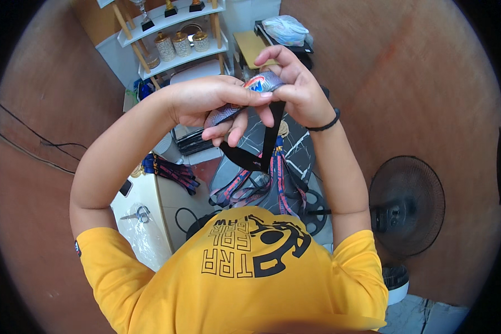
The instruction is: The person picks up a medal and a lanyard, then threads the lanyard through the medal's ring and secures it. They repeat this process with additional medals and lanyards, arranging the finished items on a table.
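Observation:
Both hands are raised in front of me, holding a printed ribbon (268, 82) in grey-purple with a red, white and blue patch. My left hand (225, 100) pinches the ribbon between thumb and fingers; part of it runs beneath the palm. My right hand (298, 89), with a black band at the wrist, grips the ribbon's other side, its index finger lifted and bent. A black strap (271, 136) hangs in a loop below the hands. Under it, several dark blue and pink printed lanyards (278, 178) lie on a black marbled table (300, 147), with a gold medal (284, 129) beside them.
More dark lanyards (175, 173) hang over a white cabinet (161, 222), where scissors (142, 214) and clear plastic lie. A black fan (407, 206) stands at the right. Shelves (170, 64) hold gold-lidded jars and trophies. A plastic bag (286, 30) sits at the back.

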### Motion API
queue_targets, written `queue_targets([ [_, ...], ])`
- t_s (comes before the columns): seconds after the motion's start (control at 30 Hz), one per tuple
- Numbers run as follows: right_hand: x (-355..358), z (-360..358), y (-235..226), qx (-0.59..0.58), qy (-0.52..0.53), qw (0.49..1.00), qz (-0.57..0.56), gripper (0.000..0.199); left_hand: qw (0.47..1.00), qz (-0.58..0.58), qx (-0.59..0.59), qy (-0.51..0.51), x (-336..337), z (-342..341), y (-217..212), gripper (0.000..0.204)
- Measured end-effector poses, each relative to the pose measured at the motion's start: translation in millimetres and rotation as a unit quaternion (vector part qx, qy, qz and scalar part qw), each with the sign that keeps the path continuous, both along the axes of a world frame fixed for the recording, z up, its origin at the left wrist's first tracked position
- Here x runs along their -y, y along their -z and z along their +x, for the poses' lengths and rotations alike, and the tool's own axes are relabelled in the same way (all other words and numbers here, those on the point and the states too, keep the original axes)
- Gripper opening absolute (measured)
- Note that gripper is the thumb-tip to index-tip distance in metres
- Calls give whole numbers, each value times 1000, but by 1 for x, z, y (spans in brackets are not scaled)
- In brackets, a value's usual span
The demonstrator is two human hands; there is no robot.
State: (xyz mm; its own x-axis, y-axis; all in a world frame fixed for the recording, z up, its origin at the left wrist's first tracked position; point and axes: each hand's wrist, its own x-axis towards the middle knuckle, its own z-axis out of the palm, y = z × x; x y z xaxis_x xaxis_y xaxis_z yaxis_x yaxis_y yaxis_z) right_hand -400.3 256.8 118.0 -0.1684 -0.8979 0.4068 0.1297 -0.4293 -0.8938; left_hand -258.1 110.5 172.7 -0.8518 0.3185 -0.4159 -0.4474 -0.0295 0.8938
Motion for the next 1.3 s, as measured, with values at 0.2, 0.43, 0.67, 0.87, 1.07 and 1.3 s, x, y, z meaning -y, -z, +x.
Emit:
queue_targets([
  [0.2, -8, -24, 32, -20, -52, 998, 38, 53, 985, -7, -93, -148, -24, 7, 0, 28],
  [0.43, -65, -97, 237, -158, 138, 893, 399, 30, 969, -30, -82, -230, -37, 20, -3, 34],
  [0.67, -156, -23, 414, -417, 32, 587, 693, 54, 965, -27, -108, -238, -22, 45, -18, 37],
  [0.87, -198, 66, 439, -472, 165, 604, 621, 43, 949, -66, -110, -289, -21, 70, -20, 39],
  [1.07, -223, 79, 426, -463, 203, 668, 546, 12, 939, -84, -119, -313, -15, 79, -15, 37],
  [1.3, -189, 2, 423, -333, 521, 606, 500, 34, 944, -56, -131, -298, -13, 81, -11, 37],
])
